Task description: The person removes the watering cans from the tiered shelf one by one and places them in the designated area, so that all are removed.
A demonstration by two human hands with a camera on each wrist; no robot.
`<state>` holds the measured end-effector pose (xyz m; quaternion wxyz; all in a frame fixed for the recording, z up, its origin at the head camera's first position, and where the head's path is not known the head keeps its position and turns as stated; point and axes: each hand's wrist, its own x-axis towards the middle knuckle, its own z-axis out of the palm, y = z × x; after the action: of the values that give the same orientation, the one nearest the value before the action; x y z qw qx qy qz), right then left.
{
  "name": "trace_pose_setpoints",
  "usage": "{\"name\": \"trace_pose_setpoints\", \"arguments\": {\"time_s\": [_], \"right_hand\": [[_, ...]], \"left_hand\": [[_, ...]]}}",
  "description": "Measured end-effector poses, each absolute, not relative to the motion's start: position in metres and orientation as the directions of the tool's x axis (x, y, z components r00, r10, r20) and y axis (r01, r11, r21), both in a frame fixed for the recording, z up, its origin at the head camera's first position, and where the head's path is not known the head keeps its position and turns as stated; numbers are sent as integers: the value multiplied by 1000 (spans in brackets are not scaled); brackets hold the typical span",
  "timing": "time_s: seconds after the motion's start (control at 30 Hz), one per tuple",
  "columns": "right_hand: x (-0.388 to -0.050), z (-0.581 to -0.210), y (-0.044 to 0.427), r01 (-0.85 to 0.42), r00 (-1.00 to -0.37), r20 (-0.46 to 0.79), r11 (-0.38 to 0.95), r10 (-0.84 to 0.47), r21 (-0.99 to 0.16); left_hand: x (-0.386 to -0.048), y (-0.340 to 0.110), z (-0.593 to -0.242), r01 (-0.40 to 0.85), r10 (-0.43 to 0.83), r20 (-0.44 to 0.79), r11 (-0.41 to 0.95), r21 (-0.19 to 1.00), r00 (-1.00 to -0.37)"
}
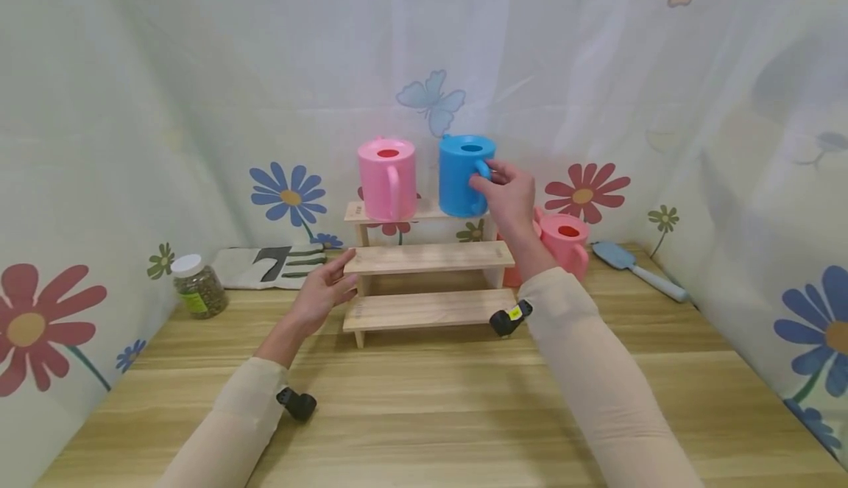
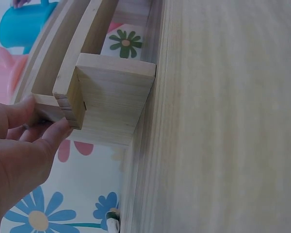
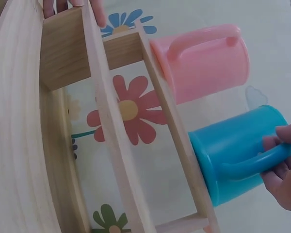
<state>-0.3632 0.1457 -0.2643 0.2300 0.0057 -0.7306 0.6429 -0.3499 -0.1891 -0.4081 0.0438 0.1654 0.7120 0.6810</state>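
Note:
My right hand (image 1: 509,197) grips the handle of a blue watering can (image 1: 458,179). In the right wrist view, the can's base meets the top step of a three-step wooden shelf (image 1: 424,310). Beside it on that step stands a pink watering can (image 1: 377,182), handle facing me. With thumb and fingers, my left hand (image 1: 318,298) holds the left end of the shelf's middle step. The left wrist view shows this hand (image 2: 24,150) around the board's corner. Behind my right forearm, a coral watering can (image 1: 563,241) is partly hidden, with more coral plastic beside it.
A lidded jar (image 1: 199,289) of small greenish pieces stands at the left of the table (image 1: 411,414). Next to it lie light work gloves (image 1: 265,267) with dark stripes. A blue-grey hand trowel (image 1: 639,271) lies at the right. Flower-printed curtains (image 1: 318,46) enclose the table.

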Motion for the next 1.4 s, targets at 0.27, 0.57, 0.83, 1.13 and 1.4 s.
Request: {"name": "trace_pose_setpoints", "arguments": {"time_s": [0.27, 0.57, 0.83, 1.13, 1.4], "right_hand": [[-366, -274, 145, -338, -845, 339, 80, 413, -938], [-362, -274, 142, -333, -820, 337, 94, 462, -938], [-358, -275, 139, -329, -805, 338, 107, 488, -938], [-352, -271, 147, -338, -822, 352, 114, 447, -934], [-334, -269, 164, -351, -817, 379, 146, 436, -925]], "left_hand": [[-349, -188, -407, 168, 303, 153, 26, 985, -941], [-349, -188, -406, 173, 313, 160, 16, 985, -936], [-350, -188, -407, 173, 311, 160, 14, 985, -937], [-351, -189, -408, 163, 301, 149, 20, 986, -942], [-350, -189, -407, 161, 303, 143, 34, 986, -942]]}}
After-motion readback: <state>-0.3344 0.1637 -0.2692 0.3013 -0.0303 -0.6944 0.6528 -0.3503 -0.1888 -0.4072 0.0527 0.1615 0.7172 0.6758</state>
